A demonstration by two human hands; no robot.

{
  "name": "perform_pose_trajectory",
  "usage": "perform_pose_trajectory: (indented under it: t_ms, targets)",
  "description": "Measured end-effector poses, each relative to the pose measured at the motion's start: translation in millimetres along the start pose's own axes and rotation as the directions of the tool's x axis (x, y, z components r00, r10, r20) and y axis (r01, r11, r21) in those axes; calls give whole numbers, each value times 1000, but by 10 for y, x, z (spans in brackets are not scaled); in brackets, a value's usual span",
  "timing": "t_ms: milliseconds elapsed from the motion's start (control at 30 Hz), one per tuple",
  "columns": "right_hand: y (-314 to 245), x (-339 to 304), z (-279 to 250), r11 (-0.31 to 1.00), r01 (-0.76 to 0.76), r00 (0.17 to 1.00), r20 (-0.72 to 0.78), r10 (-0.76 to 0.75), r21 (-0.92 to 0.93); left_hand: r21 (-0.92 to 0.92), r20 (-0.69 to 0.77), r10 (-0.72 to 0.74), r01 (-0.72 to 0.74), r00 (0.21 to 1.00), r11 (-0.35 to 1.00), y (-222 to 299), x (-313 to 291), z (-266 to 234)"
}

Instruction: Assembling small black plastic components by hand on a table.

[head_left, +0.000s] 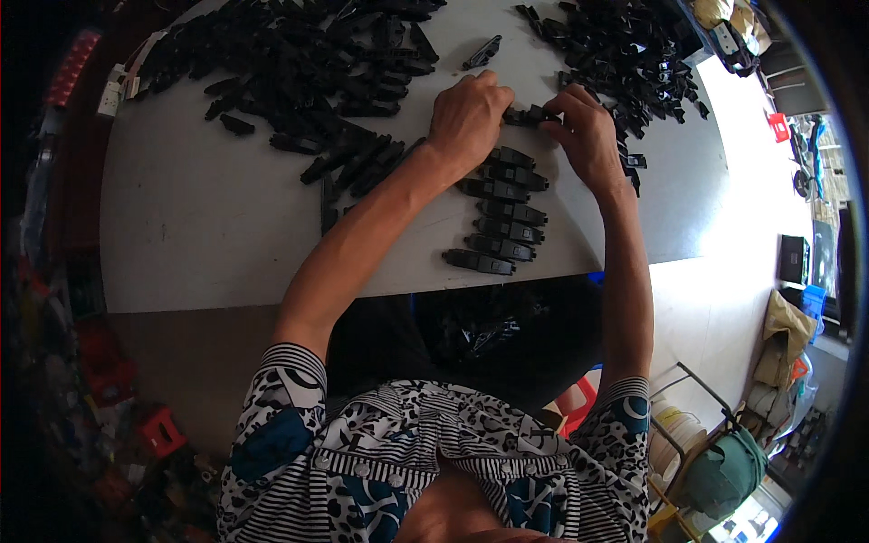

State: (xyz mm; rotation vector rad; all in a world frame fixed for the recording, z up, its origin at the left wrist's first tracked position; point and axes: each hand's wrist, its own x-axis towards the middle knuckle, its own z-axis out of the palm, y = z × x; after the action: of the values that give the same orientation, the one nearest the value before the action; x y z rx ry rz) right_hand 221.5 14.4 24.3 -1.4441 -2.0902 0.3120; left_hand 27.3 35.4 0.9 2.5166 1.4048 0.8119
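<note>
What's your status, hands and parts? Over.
Right hand pinching a black plastic part. Left hand beside it, grip unclear. Column of similar parts between the forearms.

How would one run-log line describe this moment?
left hand: at small black part | right hand: gripping its right end | nearer body: column of black parts | sides: left black heap, right black heap

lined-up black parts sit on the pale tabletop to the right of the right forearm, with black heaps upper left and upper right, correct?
Not quite: the head view shows the lined-up black parts between the right forearm and the left forearm. They do sit on the pale tabletop, with the upper-left heap and upper-right heap as you say.
</note>
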Motion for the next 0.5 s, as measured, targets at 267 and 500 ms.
perform_pose_trajectory:
  t_ms: [267, 500]
  targets:
    - [9, -5, -19, 996, 67, 993, 91, -72, 63, -98, -17, 95, -96, 995, 991, -125, -17, 12]
    - [-32, -9, 130, 975, 167, 981, 78, -179, 147, -145, 12, 136, -133, 991, 980, -68, -2, 0]
